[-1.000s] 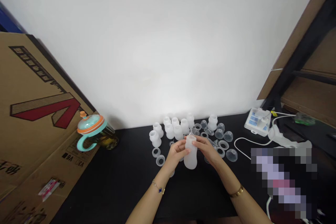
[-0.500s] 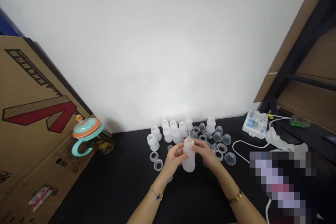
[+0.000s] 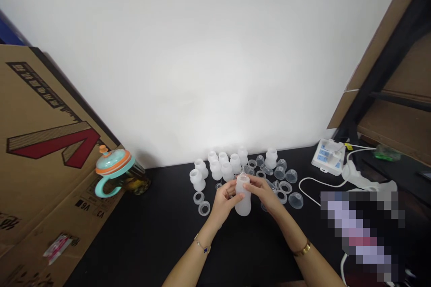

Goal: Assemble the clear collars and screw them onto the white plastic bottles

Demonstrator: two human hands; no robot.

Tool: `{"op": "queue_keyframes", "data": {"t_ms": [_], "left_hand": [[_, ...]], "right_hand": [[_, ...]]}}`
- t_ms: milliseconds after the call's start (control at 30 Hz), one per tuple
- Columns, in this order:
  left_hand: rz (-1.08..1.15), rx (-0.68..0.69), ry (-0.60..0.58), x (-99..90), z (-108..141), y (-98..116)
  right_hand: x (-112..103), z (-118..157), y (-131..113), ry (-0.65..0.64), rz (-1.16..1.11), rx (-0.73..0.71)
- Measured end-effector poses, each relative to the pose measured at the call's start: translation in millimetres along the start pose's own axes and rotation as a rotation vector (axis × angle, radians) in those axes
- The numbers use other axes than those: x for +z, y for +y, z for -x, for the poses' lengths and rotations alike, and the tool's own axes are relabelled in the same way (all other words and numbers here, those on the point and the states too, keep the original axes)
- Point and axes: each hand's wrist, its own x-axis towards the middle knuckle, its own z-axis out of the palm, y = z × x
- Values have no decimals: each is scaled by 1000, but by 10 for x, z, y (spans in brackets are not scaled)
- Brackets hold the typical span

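Note:
Near the middle of the black table, a frosted white baby bottle (image 3: 243,205) is held upright between both hands. My left hand (image 3: 222,202) is closed on its left side, with the thumb across the front. From the right, my right hand (image 3: 264,192) grips the upper part near the mouth. A clear piece shows at the bottle's mouth; its lower part is hidden. Behind my hands stand several small white bottles (image 3: 227,171). Clear rings (image 3: 204,208) lie to the left, with more rings (image 3: 285,187) and clear domed caps (image 3: 296,200) to the right.
A teal-lidded jug (image 3: 116,170) stands left beside a large cardboard box (image 3: 40,116). On the right are a white power strip (image 3: 328,157), its cable (image 3: 310,180) and a blurred-out patch. A white wall (image 3: 215,67) backs the black table (image 3: 151,233).
The view has shifted slightly. Both hands keep hold of the bottle in nearly the same place, and the clear tip above its mouth looks lower.

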Motion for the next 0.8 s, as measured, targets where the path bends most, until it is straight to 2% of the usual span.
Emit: {"op": "queue_keyframes", "data": {"t_ms": [400,800], "left_hand": [[-45,64,8,25,4,-4],[-102,73,73,58,43,22]], "right_hand": [[15,-20,17,11,-2,-23],[29,-14,112,75,117,-63]]}}
